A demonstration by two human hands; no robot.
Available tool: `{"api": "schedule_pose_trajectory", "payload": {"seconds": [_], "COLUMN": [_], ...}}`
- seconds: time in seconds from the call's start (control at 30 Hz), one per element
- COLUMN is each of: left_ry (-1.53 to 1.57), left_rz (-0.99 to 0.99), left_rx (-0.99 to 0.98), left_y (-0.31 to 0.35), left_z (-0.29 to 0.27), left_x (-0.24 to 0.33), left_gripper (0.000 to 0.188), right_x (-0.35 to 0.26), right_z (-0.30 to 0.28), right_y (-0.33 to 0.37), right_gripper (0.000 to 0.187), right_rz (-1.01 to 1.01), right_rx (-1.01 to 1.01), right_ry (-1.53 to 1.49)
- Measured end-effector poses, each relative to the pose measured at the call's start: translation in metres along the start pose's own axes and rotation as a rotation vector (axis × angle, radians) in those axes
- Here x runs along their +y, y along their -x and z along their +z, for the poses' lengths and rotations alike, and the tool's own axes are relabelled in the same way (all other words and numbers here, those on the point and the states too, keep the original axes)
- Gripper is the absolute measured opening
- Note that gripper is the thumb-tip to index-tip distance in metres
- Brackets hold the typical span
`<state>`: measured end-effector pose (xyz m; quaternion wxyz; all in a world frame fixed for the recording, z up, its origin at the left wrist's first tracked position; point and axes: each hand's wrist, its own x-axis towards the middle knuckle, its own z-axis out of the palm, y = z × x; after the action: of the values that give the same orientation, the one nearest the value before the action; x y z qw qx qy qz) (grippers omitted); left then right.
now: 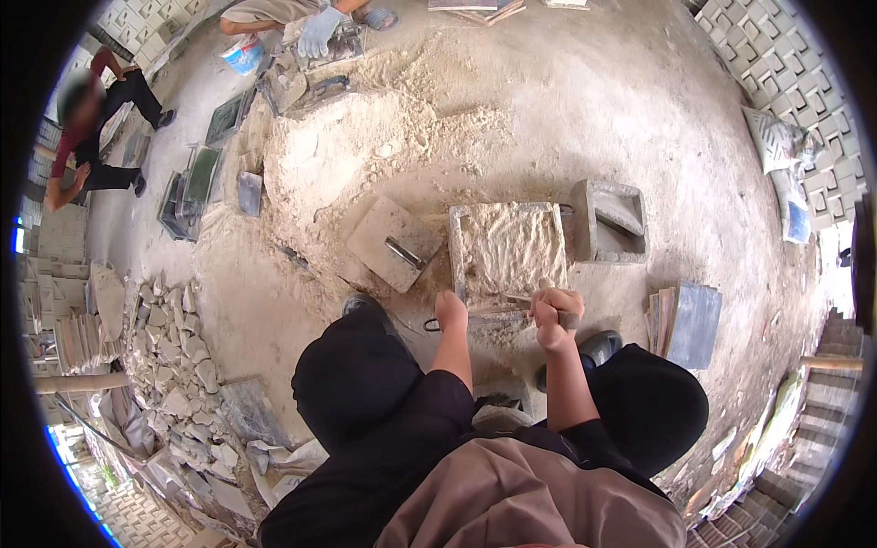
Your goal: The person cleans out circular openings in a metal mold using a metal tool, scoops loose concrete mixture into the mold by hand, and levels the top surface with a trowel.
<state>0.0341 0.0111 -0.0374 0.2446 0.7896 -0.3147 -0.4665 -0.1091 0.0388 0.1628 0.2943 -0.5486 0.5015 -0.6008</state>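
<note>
A square mould frame [456, 251] lies on the ground between my feet, filled with pale, crumbly mortar [507, 247] whose surface is ridged and uneven. My right hand [555, 315] is closed around the handle of a trowel [517, 298], its thin blade pointing left over the near edge of the mortar. My left hand [450, 312] is curled at the frame's near left corner; its fingertips are hidden, so what it grips cannot be made out. Left of the frame lies a square plate [376, 239] with a metal bar handle [405, 253].
A grey open box-shaped mould [585, 224] stands right of the frame. Stacked thin boards [692, 324] lean beyond my right foot. Loose powder [338, 151] spreads ahead; broken pieces [174, 356] heap at left. A gloved co-worker's hand [320, 35] and another person [91, 128] are farther off.
</note>
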Motion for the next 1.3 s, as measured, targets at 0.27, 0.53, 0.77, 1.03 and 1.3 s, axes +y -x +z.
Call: {"api": "schedule_pose_trajectory", "payload": {"seconds": [0.27, 0.53, 0.77, 1.03, 1.3], "left_ry": [-0.165, -0.075, 0.039, 0.008, 0.046], "left_rz": [0.097, -0.042, -0.071, -0.142, -0.138], "left_rx": [-0.007, -0.032, 0.08, 0.111, 0.088], "left_y": [-0.026, -0.004, 0.002, 0.006, 0.013], "left_z": [0.006, -0.004, -0.008, -0.007, -0.009], "left_x": [-0.011, 0.001, 0.026, 0.022, 0.017], "left_gripper": [0.042, 0.044, 0.037, 0.038, 0.036], "right_x": [0.008, -0.005, 0.011, 0.01, 0.017], "right_z": [-0.001, 0.017, 0.026, 0.016, 0.003], "right_y": [-0.022, -0.033, -0.05, -0.063, -0.073], "right_gripper": [0.024, 0.023, 0.023, 0.025, 0.022], "right_rz": [0.134, 0.106, 0.127, 0.114, 0.132], "right_rx": [0.229, 0.119, 0.085, 0.051, 0.116], "right_ry": [-0.271, -0.005, -0.034, -0.21, -0.445]}}
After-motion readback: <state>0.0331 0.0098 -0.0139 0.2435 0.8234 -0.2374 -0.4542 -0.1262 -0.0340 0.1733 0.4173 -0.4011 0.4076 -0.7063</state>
